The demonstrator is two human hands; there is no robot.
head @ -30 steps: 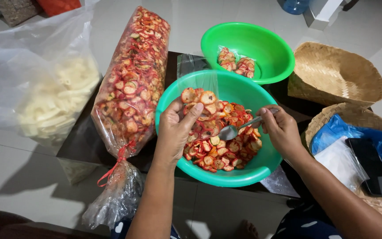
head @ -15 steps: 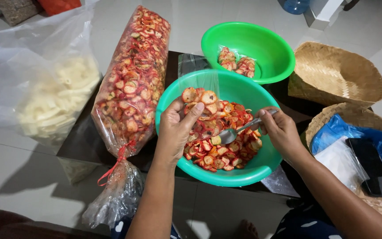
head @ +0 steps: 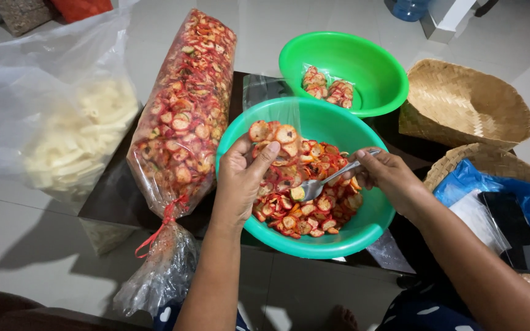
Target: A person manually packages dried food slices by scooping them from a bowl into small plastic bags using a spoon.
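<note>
I see my left hand [head: 243, 178] reaching in over the near rim of the big green bowl [head: 314, 236], forearm coming up from below, wrist bent slightly. Its fingers [head: 264, 156] are curled round the mouth of a small clear bag [head: 277, 138] filled with red chips, thumb pressed on the front; the bag sits just above the fingertips, inside the bowl. My right hand [head: 387, 175] comes in from the right, forearm slanting down across the bowl's edge. Its fingers are closed round the handle of a metal spoon [head: 323, 182], whose bowl lies left of them on the loose red chips [head: 305, 205]. Beyond both hands stands a second green bowl [head: 363, 61]. Left of my left hand lies a long tied bag of chips [head: 185, 116] on the dark desk [head: 115, 196].
</note>
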